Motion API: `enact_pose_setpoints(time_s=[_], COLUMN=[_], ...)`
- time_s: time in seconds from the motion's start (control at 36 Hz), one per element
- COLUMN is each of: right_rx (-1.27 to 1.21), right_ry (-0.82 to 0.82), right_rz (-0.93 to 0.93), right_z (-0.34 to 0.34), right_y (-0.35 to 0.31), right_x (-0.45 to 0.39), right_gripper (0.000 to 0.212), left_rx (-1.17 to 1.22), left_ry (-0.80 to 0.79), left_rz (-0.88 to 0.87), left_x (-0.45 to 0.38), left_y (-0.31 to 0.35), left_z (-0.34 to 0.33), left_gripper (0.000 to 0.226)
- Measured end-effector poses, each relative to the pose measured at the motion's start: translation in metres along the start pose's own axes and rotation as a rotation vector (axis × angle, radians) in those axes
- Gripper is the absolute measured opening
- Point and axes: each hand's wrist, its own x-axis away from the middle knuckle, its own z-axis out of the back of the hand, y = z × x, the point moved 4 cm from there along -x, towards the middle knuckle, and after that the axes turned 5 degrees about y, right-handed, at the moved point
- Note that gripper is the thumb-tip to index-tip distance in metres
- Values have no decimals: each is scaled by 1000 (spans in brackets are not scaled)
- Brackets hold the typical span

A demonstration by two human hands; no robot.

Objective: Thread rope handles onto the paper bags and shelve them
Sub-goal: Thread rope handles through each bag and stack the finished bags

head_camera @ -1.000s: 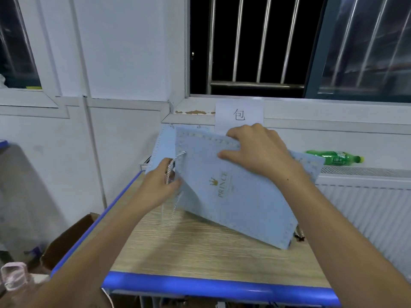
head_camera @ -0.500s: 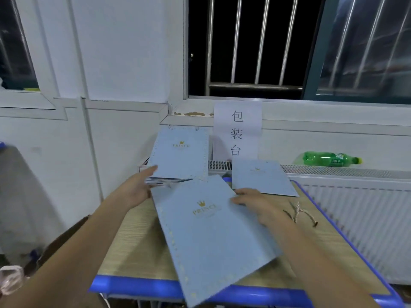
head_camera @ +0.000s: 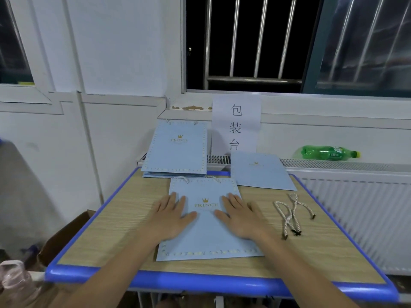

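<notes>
Flat bag [head_camera: 209, 232] lies mid-table [head_camera: 124, 221], nearest me, my left hand [head_camera: 171, 215] and right hand [head_camera: 241, 217] resting on it side by side. Behind-left, stack of bags [head_camera: 176, 150]; behind-right, single bag [head_camera: 260, 172]. Loose rope handles [head_camera: 289, 213] on table to the right. Bottle [head_camera: 327, 152] on radiator [head_camera: 355, 214] beyond.

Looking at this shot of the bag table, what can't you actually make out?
- Head view: handle ends of the front paper bag, under the bag itself.
- Count of bags in the far-left stack: edges too thin.
- Cardboard box contents: hidden by the table.
- Green bottle label: too small.
</notes>
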Motion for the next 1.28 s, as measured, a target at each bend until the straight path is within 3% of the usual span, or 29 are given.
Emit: enact_pose_setpoints(time_s=[0.14, 0.25, 0.36, 0.44, 0.5, 0.58, 0.67, 0.78, 0.94, 1.0, 1.14, 1.22, 1.28], right_rx=[-22, -135, -219, -461, -707, -1025, -1088, -1193, -1441, -1447, -1378, -1291, -1298], right_ry=[-22, 81, 174, 283, 322, 338, 335, 247, 255, 282, 254, 245, 257], right_rz=[-51, -187, -314, -290, -261, -301, -258, -179, -223, -218, -250, -294, -309], right_z=[0, 0, -5, 1, 14, 33, 52, 75, 86, 89, 73, 66, 68], right_y=[2, 9, 20, 24, 20, 18, 19, 14, 16, 15, 18, 17, 16], right_x=[3, 5, 6, 3, 8, 16, 18, 14, -8, -9, -10, -12, -9], right_gripper=[72, 81, 89, 49, 38, 19, 7, 17, 85, 75, 46, 55, 50], left_rx=[1, 44, 143, 475, 733, 995, 1076, 1211, 1259, 1289, 1262, 1148, 1120], left_ry=[-9, 74, 105, 116, 115, 116, 116, 150, 290, 295, 316, 321, 304], left_rz=[46, 186, 197, 118, 82, 35, -33, -35, 86, 146, 219, 193, 192], left_x=[4, 10, 15, 21, 29, 33, 31, 27, 10, 8, 2, -3, -3], left_y=[0, -5, -11, -14, -13, -14, -11, -5, -7, -13, -22, -17, -15], left_z=[0, 3, 6, 18, 27, 39, 58, 86, 108, 104, 91, 92, 89], left_gripper=[83, 99, 93, 69, 40, 40, 51, 67, 34, 33, 59, 76, 87])
